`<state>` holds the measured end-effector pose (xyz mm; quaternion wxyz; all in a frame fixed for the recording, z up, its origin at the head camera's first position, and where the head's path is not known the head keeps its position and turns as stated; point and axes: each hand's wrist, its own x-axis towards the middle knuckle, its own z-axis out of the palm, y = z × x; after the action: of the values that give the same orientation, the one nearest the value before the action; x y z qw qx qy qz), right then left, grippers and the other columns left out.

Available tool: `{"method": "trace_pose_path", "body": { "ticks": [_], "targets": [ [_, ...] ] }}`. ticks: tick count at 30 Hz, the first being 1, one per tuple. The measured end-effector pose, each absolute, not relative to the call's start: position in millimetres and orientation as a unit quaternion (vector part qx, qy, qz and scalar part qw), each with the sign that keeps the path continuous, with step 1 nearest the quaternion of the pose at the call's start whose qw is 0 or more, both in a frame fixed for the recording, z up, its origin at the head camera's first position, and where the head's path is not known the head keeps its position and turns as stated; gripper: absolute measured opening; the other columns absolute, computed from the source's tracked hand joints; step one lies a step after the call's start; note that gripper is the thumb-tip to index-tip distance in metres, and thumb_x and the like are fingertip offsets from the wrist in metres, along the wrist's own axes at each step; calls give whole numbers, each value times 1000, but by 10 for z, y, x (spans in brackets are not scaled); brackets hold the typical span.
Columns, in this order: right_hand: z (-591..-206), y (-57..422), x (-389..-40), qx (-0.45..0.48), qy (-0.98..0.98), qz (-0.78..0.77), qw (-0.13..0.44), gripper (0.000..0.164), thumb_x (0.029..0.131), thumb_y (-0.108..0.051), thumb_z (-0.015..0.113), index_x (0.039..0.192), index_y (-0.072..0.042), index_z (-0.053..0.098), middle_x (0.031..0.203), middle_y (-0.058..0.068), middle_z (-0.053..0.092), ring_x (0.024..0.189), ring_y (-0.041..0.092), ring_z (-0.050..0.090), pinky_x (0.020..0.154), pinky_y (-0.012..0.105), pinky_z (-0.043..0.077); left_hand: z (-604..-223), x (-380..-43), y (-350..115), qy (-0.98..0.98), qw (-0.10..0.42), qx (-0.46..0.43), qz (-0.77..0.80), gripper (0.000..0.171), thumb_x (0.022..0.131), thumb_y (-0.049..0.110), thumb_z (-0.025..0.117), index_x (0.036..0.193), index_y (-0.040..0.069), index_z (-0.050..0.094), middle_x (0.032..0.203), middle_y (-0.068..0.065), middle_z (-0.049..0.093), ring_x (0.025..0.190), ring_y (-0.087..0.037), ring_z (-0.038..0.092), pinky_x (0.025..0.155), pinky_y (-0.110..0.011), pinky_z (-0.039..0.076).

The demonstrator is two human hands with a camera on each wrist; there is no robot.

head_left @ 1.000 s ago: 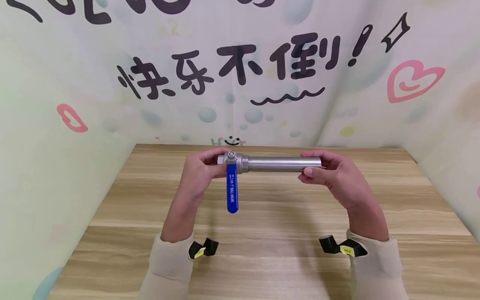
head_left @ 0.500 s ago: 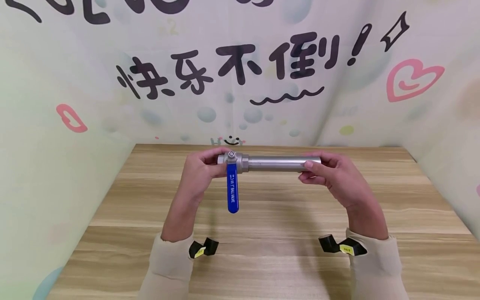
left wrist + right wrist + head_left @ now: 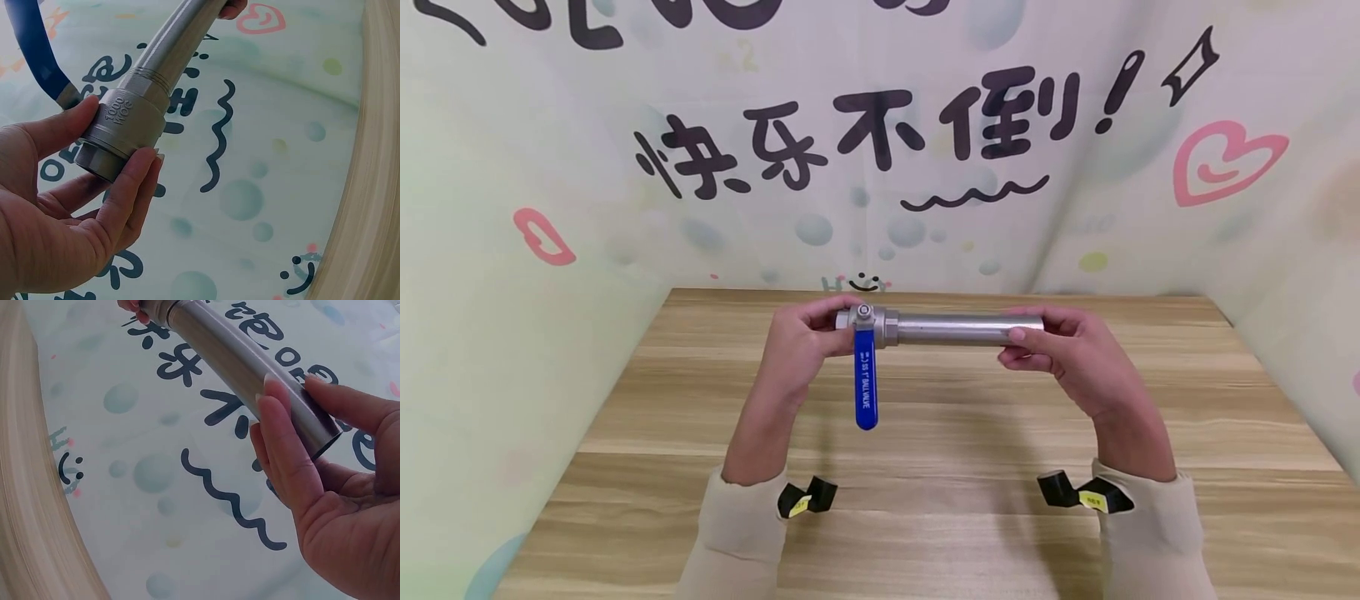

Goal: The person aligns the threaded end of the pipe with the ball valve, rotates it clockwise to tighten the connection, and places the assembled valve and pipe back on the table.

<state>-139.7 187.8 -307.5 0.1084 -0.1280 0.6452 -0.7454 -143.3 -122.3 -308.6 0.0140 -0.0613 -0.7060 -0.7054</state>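
A metal ball valve (image 3: 128, 122) with a blue lever handle (image 3: 866, 379) is joined to a straight steel pipe (image 3: 951, 328), held level above the table. My left hand (image 3: 795, 350) grips the valve body at its outer end, thumb on the near side and fingers on the far side. At the pipe's free end, my right hand (image 3: 1078, 354) pinches the tube between thumb and fingers. The blue handle points toward me, across the pipe. In the right wrist view the pipe's open end (image 3: 326, 445) sits inside the curve of my right hand.
The wood-grain table (image 3: 925, 500) spreads below both hands. A pale printed cloth (image 3: 760, 233) with dark lettering hangs behind it and along the sides. Black wrist mounts (image 3: 805, 497) with yellow labels are on both beige sleeves (image 3: 1153, 521).
My right thumb has risen from the pipe's lower edge onto its near face, then slipped slightly lower, as if rolling along the tube. The left hand and valve stay nearly still.
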Motion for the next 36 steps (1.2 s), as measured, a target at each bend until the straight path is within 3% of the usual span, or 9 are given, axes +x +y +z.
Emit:
{"method": "trace_pose_path", "body": {
  "ticks": [6, 15, 23, 36],
  "targets": [
    [-3092, 1889, -1394, -149, 666, -725, 99, 33, 83, 10, 68, 113, -2, 67, 101, 9, 64, 80, 18, 70, 80, 30, 59, -3083, -1431, -1229, -706, 13, -60, -706, 28, 82, -7, 67, 109, -4, 70, 95, -10, 64, 79, -19, 62, 71, -32, 60],
    [-3117, 1910, -1405, -167, 676, -712, 84, 39, 82, 12, 68, 118, -1, 65, 102, 11, 63, 81, 18, 71, 81, 31, 59, -3076, -1433, -1220, -706, 14, -64, -705, 28, 82, -7, 66, 109, -5, 70, 95, -11, 64, 78, -19, 62, 71, -32, 60],
    [-3097, 1911, -1404, -158, 701, -692, 73, 34, 84, 5, 70, 117, -1, 66, 92, 8, 72, 82, 21, 71, 81, 29, 58, -3088, -1440, -1228, -709, 14, -64, -702, 28, 83, -7, 66, 110, -4, 70, 94, -11, 64, 78, -18, 62, 71, -31, 60],
    [-3093, 1896, -1404, -134, 679, -717, 82, 21, 90, -3, 66, 111, -1, 69, 100, 8, 67, 84, 22, 72, 84, 31, 58, -3085, -1443, -1223, -705, 17, -65, -706, 28, 82, -9, 66, 109, -5, 70, 95, -12, 65, 78, -19, 62, 71, -32, 60]
  ]
}}
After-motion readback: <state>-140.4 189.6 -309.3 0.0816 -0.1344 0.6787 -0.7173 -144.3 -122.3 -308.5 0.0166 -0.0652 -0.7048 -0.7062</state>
